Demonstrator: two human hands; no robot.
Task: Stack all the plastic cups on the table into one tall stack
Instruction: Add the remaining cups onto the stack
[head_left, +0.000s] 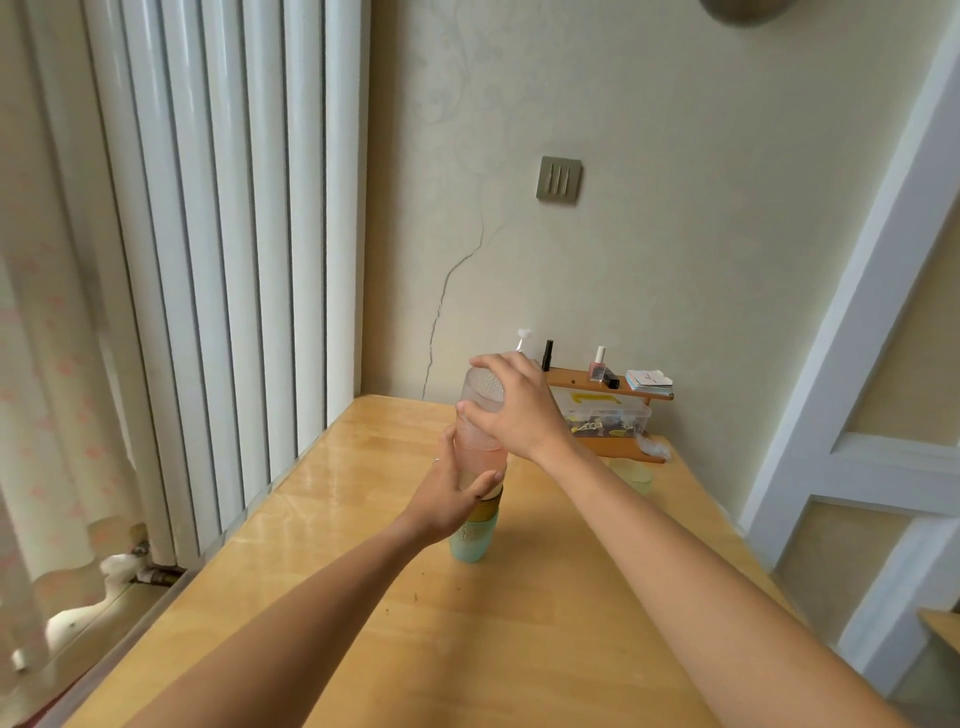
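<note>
A tall stack of plastic cups (474, 535) stands upside down in the middle of the wooden table (363, 597). Its lowest cup is teal, a yellow-brown band shows above it, and pinkish cups follow. My left hand (457, 493) wraps around the stack's middle. My right hand (514, 405) grips the topmost clear pink cup (483, 387) from the right side. One pale green cup (634, 475) sits apart on the table, to the right behind my right forearm.
A small wooden shelf (610, 387) at the table's far end carries nail polish, cards and a clear plastic box. A white radiator (218, 260) lines the left side; a wall and white door frame stand to the right.
</note>
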